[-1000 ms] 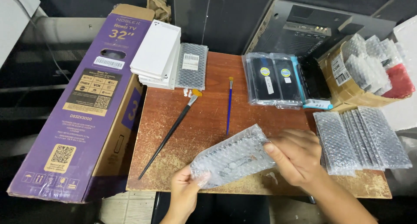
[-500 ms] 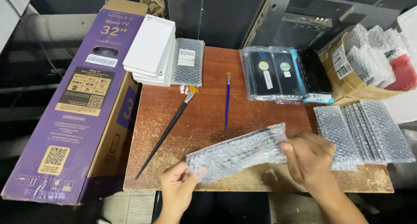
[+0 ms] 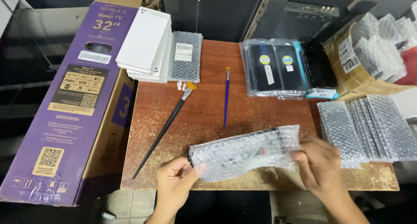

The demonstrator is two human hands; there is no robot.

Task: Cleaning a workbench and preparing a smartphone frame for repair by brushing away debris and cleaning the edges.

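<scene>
Light's pretty even from overhead on my table (image 3: 260, 115), nice and bright, while everything behind it goes dark. Bubble wrap (image 3: 245, 152) throws small glints. My right hand (image 3: 319, 165) looks slightly smeared, probably motion blur. Edges bend a bit, wide-lens style. Shadows are soft and short.

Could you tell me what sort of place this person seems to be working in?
Probably a small electronics repair or packing bench. Both hands, left hand and right hand, hold a bubble-wrapped remote control over a worn wooden table; stacks of bubble-wrapped items, bagged black devices and a purple television carton surround it.
</scene>
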